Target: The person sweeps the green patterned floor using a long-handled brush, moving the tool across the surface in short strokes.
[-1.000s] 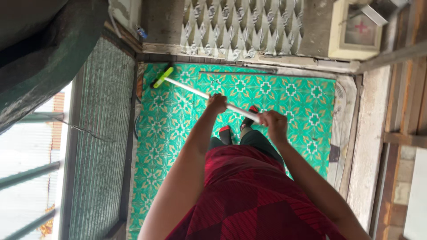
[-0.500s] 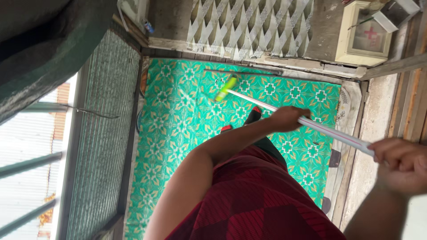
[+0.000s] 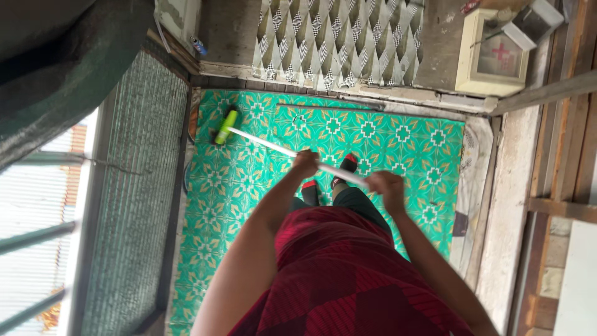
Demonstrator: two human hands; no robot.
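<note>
We are gripping a long white mop handle (image 3: pixel 292 152) with both hands, fingers curled tight around it. Our left hand (image 3: pixel 306 163) is closing on the handle near its middle, our right hand (image 3: pixel 387 185) is closing on it near the upper end. The handle is slanting from our right hand up and left across the floor. Its lime-green mop head (image 3: pixel 226 127) is lying on the green patterned floor mat (image 3: pixel 410 143), at the far left corner of the mat, near the corrugated panel (image 3: pixel 134 186) on the left. Our feet in dark slippers with red toes (image 3: pixel 347 164) are standing on the mat just below the handle, between our hands. We are wearing a red patterned garment (image 3: pixel 348 280) that is filling the near part of the view. Beyond the mat a lattice wall (image 3: pixel 339 40) is standing, and a cream cabinet with a red cross (image 3: pixel 494 56) is sitting at the far right. A thin metal rod (image 3: pixel 329 107) is lying along the far edge of the mat.
</note>
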